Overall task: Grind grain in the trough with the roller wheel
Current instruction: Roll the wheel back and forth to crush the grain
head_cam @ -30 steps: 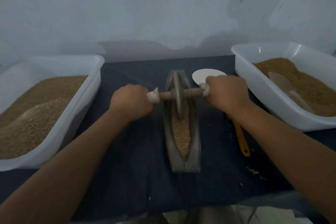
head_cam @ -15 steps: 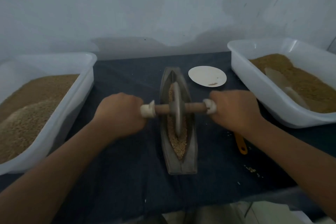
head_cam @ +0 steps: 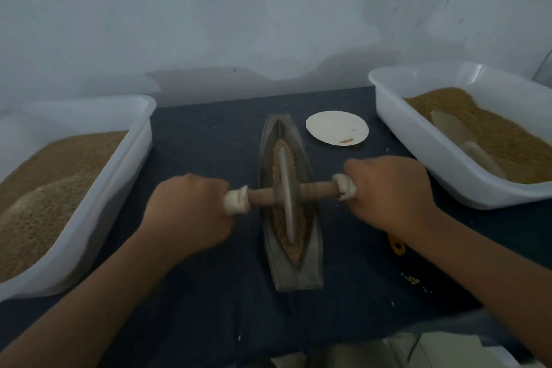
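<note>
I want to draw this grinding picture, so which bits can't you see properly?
All in the head view, the only one:
1. Roller wheel handle ends: wrapped inside the left hand and right hand.
2. Orange tool: only its tip shows, the right forearm covers the rest.
3. Left tub and right tub: cut off by the picture's side edges.
4. Bits on the white plate: too small to name.
5. Trough floor: buried under grain.
</note>
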A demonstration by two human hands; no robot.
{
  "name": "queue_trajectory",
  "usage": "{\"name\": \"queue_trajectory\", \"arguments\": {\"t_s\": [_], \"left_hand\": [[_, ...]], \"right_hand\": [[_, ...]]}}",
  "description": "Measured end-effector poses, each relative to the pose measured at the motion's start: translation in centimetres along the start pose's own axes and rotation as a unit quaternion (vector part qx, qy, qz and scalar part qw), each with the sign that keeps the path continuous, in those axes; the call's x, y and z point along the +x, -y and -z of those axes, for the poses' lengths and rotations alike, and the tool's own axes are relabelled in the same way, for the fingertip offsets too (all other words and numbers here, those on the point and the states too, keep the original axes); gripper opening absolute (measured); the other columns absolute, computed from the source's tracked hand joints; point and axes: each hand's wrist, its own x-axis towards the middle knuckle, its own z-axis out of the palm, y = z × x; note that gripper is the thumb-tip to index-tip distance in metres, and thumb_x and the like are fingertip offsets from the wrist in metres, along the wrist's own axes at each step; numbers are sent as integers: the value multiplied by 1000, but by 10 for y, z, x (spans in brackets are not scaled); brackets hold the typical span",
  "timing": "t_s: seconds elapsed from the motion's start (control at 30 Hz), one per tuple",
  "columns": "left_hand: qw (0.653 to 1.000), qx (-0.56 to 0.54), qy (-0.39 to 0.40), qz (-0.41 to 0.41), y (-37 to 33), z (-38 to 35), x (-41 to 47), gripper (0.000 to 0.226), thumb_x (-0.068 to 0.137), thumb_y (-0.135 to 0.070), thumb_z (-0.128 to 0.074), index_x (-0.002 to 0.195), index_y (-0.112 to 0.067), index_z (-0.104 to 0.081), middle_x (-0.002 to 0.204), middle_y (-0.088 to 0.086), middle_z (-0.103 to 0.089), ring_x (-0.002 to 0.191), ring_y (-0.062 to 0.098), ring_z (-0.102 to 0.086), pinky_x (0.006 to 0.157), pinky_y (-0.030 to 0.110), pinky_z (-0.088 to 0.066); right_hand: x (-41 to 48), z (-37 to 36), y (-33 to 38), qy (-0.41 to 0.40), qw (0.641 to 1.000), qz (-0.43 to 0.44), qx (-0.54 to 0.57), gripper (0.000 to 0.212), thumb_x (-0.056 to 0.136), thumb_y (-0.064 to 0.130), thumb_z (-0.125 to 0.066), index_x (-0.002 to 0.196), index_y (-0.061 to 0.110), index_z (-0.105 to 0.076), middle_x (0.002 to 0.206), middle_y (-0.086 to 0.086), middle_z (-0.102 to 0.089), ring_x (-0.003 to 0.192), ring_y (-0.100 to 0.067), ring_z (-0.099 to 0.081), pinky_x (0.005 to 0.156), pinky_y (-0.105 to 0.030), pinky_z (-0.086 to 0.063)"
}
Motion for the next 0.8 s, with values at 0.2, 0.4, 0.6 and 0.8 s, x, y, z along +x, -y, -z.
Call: {"name": "queue_trajectory", "arguments": {"t_s": [0.2,0.4,0.6,0.8], "left_hand": [[995,0,62,78,3,-18,79,32,79,-55,-56,64,-27,-51,65,-9,-52,61,23,-51,59,32,-42],[989,-30,112,95,2,-10,95,29,85,-49,-57,69,-25,-54,80,-2,-65,70,25,-59,65,34,-47],[999,31,-9,-30,1,6,12,43,71,-53,-64,56,-32,-29,48,-14,-30,41,15,-29,47,20,-14],[994,-45,56,86,7,-24,65,41,86,-61,-49,63,-27,-49,65,-11,-53,61,23,-55,57,32,-43]], "right_hand": [[58,-30,-9,54,993,-94,-41,33,97,48,-44,70,28,-43,61,6,-49,54,-18,-51,52,-33,-46],[79,-24,-7,68,992,-97,-39,35,97,36,-55,65,26,-42,62,1,-54,54,-17,-47,53,-32,-41],[-4,-7,-2,10,1000,-27,-13,35,79,56,-56,63,30,-38,52,14,-37,43,-9,-40,41,-27,-36],[55,-28,-9,8,998,-42,-54,32,92,41,-50,66,26,-39,55,8,-41,45,-14,-39,45,-28,-36]]}}
